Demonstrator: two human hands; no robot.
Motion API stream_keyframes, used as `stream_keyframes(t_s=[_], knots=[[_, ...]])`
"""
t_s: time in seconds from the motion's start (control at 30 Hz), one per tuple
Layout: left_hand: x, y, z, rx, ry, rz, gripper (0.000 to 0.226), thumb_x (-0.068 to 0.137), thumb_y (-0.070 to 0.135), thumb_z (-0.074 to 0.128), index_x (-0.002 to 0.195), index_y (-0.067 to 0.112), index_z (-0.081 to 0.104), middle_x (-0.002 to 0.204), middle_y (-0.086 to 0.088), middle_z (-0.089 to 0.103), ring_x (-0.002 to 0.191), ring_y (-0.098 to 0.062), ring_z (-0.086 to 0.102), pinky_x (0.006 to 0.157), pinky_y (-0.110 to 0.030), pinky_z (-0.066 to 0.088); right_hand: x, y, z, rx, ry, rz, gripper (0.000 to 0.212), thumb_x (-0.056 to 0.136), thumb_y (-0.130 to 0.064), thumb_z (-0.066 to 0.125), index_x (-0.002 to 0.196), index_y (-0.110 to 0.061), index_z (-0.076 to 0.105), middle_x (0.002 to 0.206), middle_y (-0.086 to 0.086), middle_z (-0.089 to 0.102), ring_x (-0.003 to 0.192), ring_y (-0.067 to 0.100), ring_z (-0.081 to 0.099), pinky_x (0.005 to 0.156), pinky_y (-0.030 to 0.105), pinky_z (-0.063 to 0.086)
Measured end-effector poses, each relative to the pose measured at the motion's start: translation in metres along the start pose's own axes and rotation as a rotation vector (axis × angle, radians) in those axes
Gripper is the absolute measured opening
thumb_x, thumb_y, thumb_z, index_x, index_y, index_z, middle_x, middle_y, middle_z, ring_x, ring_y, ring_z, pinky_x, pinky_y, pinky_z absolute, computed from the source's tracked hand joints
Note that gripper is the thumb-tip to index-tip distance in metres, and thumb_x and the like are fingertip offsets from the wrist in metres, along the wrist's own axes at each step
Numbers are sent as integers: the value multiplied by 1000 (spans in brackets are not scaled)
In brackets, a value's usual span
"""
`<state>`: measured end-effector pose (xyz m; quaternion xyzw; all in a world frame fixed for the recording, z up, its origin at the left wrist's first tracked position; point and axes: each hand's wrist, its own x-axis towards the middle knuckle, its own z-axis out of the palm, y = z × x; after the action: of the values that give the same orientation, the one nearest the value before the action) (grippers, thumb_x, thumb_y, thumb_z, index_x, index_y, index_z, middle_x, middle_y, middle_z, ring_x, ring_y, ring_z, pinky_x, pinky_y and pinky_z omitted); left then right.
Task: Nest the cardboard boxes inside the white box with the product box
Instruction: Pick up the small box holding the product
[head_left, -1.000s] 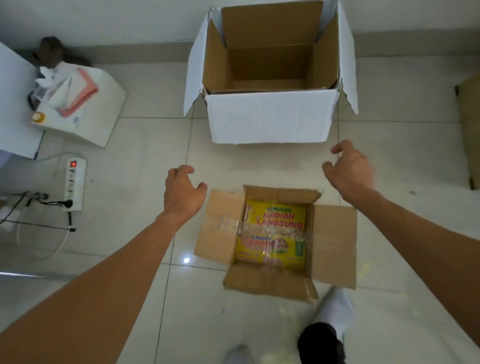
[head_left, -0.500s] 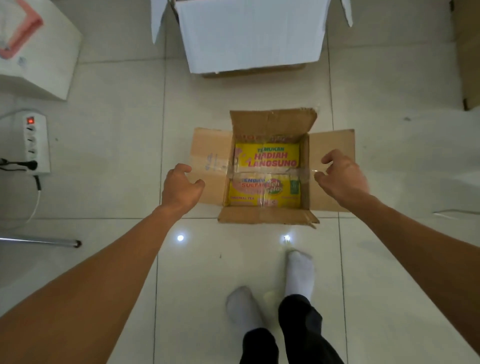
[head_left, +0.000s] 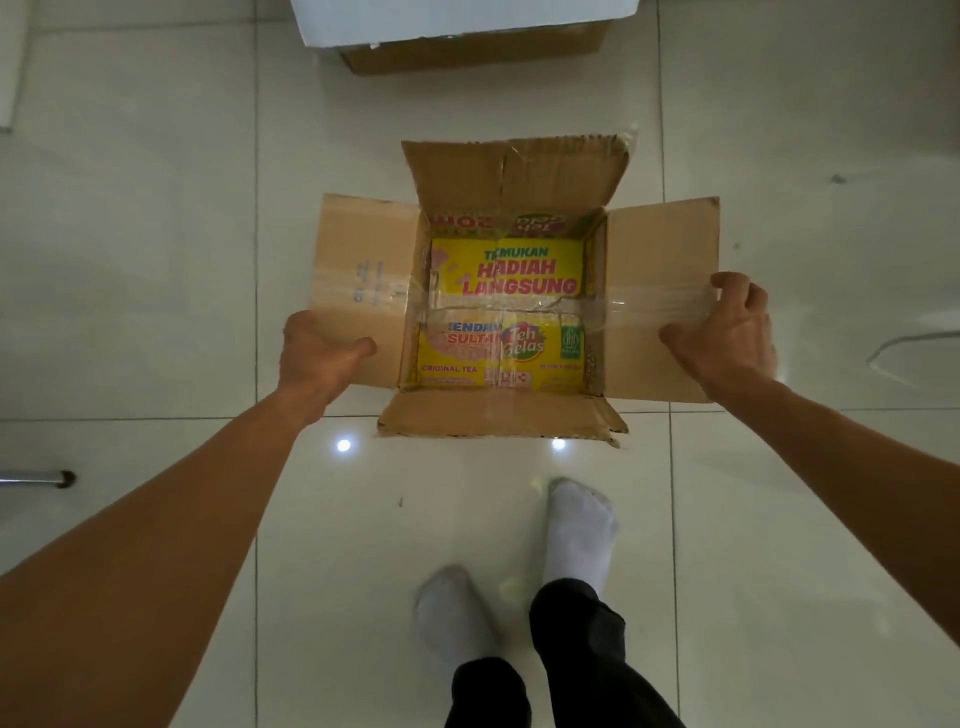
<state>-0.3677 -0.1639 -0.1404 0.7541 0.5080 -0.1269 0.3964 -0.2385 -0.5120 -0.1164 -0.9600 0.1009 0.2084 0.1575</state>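
A brown cardboard box (head_left: 519, 171) sits open on the tiled floor, all its flaps spread outward. Inside it lies a yellow product box (head_left: 509, 270) printed "Hadiah Langsung", with clear tape across it. My left hand (head_left: 311, 358) grips the near corner of the left flap, thumb on top. My right hand (head_left: 727, 332) curls around the outer edge of the right flap. Only the lower front of the white box (head_left: 457, 21) shows, at the top edge of the view beyond the brown box.
My feet in white socks (head_left: 576, 530) stand just behind the brown box. A metal tube end (head_left: 36, 478) pokes in at the left edge. Another white object (head_left: 8, 62) shows at the upper left.
My view has dropped toward the brown box and the white box has slid up out of frame. Both hands came down from the air onto the side flaps.
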Motion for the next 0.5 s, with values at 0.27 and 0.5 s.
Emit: stream_keyframes(t_s=[0.27, 0.5], knots=[[13, 2, -4, -40, 133, -111, 72, 70, 32, 76, 131, 11, 44, 122, -8, 57, 93, -17, 54, 70, -22, 41, 18, 6, -2, 366, -110, 288, 71, 81, -25, 66, 141, -15, 29, 130, 18, 52, 104, 31, 52, 80, 40, 47], [-4, 26, -21, 112, -18, 169, 15, 85, 31, 63, 83, 16, 66, 73, 4, 61, 67, -13, 57, 57, -22, 40, 4, -24, -23, 329, -203, 103, 26, 82, -17, 58, 106, -13, 67, 105, 17, 69, 93, 37, 66, 83, 51, 56]])
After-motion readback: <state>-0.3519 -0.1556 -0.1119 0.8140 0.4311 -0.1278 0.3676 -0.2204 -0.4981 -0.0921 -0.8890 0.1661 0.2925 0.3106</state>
